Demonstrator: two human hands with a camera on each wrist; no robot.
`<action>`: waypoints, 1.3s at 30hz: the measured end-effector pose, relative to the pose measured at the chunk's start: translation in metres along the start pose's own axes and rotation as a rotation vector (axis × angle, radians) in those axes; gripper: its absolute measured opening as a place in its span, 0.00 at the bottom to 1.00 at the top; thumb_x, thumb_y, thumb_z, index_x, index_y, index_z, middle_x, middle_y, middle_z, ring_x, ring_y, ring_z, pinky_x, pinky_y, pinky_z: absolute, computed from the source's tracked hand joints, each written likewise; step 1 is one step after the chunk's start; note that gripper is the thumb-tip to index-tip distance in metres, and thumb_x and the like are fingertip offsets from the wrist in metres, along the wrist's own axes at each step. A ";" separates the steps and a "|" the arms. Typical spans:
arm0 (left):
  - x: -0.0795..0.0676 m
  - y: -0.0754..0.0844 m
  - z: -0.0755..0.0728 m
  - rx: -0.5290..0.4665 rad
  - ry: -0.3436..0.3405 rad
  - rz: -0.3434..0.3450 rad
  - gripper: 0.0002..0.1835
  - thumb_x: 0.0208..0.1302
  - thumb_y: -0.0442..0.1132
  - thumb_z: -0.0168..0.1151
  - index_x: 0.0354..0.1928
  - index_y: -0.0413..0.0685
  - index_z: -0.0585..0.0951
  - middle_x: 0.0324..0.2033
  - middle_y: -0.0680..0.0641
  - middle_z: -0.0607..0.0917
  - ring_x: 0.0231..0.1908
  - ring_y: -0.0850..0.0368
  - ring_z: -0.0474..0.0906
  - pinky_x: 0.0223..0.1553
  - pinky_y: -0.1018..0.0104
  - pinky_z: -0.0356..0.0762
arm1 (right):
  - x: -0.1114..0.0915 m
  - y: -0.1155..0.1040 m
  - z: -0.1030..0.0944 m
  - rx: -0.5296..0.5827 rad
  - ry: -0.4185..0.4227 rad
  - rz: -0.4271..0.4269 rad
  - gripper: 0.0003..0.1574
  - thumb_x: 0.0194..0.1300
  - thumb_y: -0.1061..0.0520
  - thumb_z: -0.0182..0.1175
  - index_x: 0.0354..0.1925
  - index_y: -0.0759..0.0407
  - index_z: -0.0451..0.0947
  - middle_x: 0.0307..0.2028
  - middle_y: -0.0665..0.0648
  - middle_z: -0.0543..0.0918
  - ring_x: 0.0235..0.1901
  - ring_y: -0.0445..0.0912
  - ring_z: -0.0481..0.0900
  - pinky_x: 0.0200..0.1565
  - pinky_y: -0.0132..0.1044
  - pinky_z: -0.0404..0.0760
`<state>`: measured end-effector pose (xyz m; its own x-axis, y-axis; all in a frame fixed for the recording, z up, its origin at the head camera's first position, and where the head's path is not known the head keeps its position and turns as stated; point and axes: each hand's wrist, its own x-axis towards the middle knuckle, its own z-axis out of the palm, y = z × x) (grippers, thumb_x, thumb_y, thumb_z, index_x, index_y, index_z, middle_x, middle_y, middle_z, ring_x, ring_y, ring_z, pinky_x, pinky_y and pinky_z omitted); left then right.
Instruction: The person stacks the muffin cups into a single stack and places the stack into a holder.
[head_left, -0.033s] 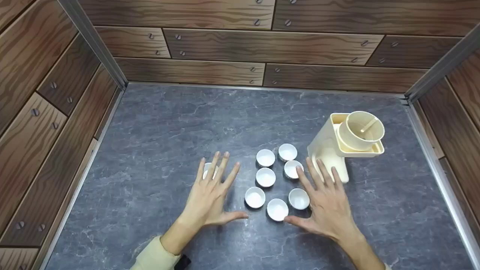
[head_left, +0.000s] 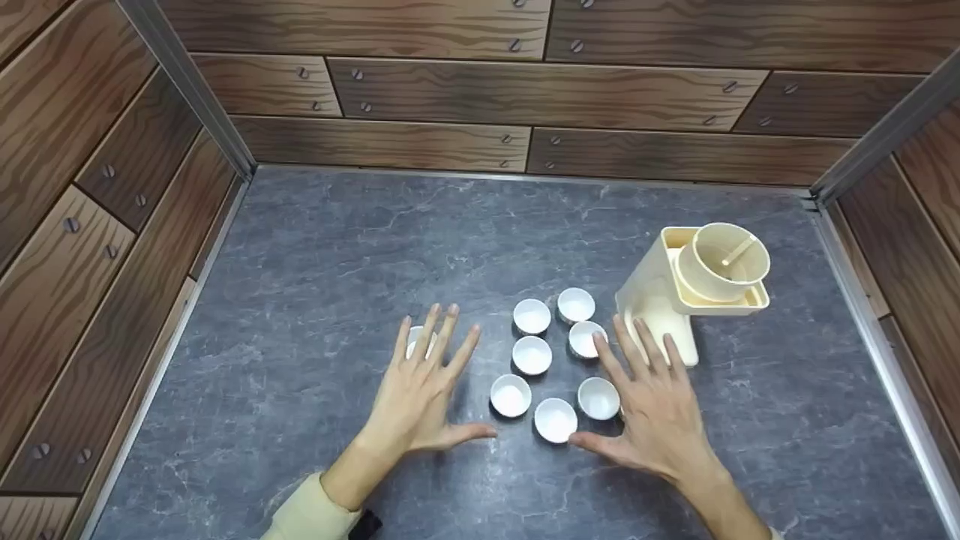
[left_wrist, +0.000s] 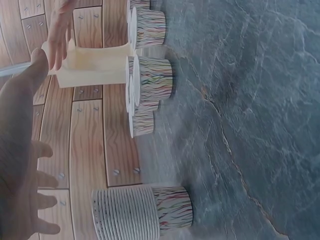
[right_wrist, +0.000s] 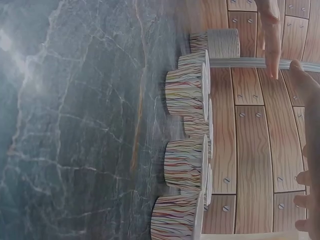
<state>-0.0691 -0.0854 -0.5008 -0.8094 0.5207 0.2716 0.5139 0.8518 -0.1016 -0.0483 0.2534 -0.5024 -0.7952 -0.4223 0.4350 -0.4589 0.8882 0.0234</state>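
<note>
My left hand (head_left: 416, 397) hovers with fingers spread over a stack of nested paper cups (left_wrist: 125, 214), which it partly hides in the head view. The stack shows coloured wavy stripes in the left wrist view. My right hand (head_left: 660, 416), its fingers also spread, is held in the air to the right of several single paper cups (head_left: 532, 355). These stand upright in a loose group between the hands, white inside and striped outside (right_wrist: 185, 162). Neither hand holds anything. The right thumb overlaps the edge of the nearest cup (head_left: 556, 421) in the head view; the wrist views show both hands above cup height.
Behind the right hand stands a cream plastic stand (head_left: 637, 289) with a round cup-like container (head_left: 727, 262) on top and a short rod inside it. Wood-patterned walls (head_left: 480, 90) with metal edging enclose the grey marbled table (head_left: 337, 240) at the back and both sides.
</note>
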 end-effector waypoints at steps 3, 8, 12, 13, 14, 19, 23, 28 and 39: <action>-0.001 0.000 0.001 -0.009 0.008 0.000 0.72 0.43 0.94 0.51 0.84 0.55 0.57 0.84 0.36 0.55 0.83 0.37 0.55 0.79 0.35 0.58 | 0.000 0.000 0.000 -0.002 0.000 -0.003 0.82 0.50 0.00 0.31 0.80 0.56 0.63 0.83 0.62 0.58 0.87 0.51 0.39 0.85 0.54 0.38; -0.003 -0.002 0.002 -0.020 0.029 -0.004 0.73 0.42 0.93 0.53 0.84 0.54 0.57 0.84 0.36 0.54 0.82 0.37 0.57 0.79 0.34 0.58 | 0.002 0.000 0.000 -0.009 -0.001 -0.006 0.81 0.51 0.00 0.31 0.79 0.56 0.64 0.83 0.63 0.59 0.87 0.50 0.37 0.85 0.49 0.33; -0.004 -0.005 0.003 0.003 0.036 -0.007 0.72 0.43 0.94 0.50 0.83 0.54 0.59 0.83 0.36 0.56 0.82 0.37 0.58 0.78 0.33 0.60 | 0.004 0.001 0.000 -0.013 -0.001 -0.004 0.81 0.52 0.01 0.31 0.80 0.55 0.62 0.82 0.63 0.60 0.87 0.52 0.42 0.81 0.61 0.51; -0.004 -0.006 0.003 0.010 0.035 -0.008 0.71 0.43 0.94 0.49 0.83 0.54 0.60 0.83 0.36 0.57 0.82 0.37 0.58 0.78 0.34 0.60 | 0.004 0.002 0.000 -0.013 -0.002 -0.004 0.81 0.52 0.01 0.31 0.80 0.55 0.62 0.82 0.63 0.60 0.86 0.54 0.45 0.79 0.63 0.55; -0.004 -0.007 0.003 0.016 0.033 -0.010 0.71 0.44 0.94 0.48 0.83 0.54 0.60 0.83 0.36 0.57 0.81 0.37 0.59 0.78 0.34 0.61 | 0.004 0.002 0.000 -0.013 -0.003 -0.005 0.81 0.51 0.01 0.31 0.80 0.55 0.62 0.82 0.63 0.60 0.86 0.56 0.47 0.76 0.64 0.58; -0.006 -0.013 0.006 0.030 0.012 -0.021 0.71 0.45 0.94 0.49 0.83 0.53 0.59 0.82 0.36 0.59 0.81 0.38 0.59 0.78 0.35 0.61 | 0.004 0.007 0.001 -0.010 -0.014 -0.019 0.82 0.50 0.00 0.33 0.81 0.54 0.60 0.82 0.62 0.60 0.80 0.62 0.59 0.74 0.66 0.62; -0.008 -0.021 0.008 0.027 -0.006 -0.031 0.72 0.46 0.93 0.50 0.84 0.52 0.57 0.82 0.36 0.60 0.81 0.38 0.59 0.78 0.35 0.60 | 0.003 0.015 0.003 0.000 -0.004 -0.038 0.81 0.50 0.00 0.35 0.81 0.54 0.61 0.82 0.62 0.61 0.78 0.64 0.62 0.73 0.64 0.63; -0.011 -0.033 0.012 -0.014 -0.022 -0.059 0.71 0.46 0.92 0.53 0.83 0.51 0.58 0.80 0.36 0.64 0.79 0.35 0.62 0.77 0.33 0.61 | -0.001 0.027 0.006 0.015 0.005 -0.067 0.80 0.50 0.01 0.38 0.80 0.55 0.63 0.79 0.63 0.66 0.77 0.63 0.65 0.72 0.63 0.65; -0.015 -0.052 0.028 -0.037 0.058 -0.084 0.70 0.43 0.88 0.62 0.81 0.48 0.63 0.73 0.36 0.73 0.69 0.36 0.73 0.70 0.36 0.71 | -0.011 0.051 0.015 0.047 -0.011 -0.135 0.79 0.47 0.04 0.48 0.78 0.55 0.67 0.71 0.65 0.76 0.70 0.65 0.72 0.70 0.60 0.67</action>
<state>-0.0918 -0.1359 -0.5261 -0.8327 0.4428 0.3325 0.4564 0.8888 -0.0407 -0.0687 0.3006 -0.5194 -0.7292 -0.5394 0.4212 -0.5796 0.8140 0.0391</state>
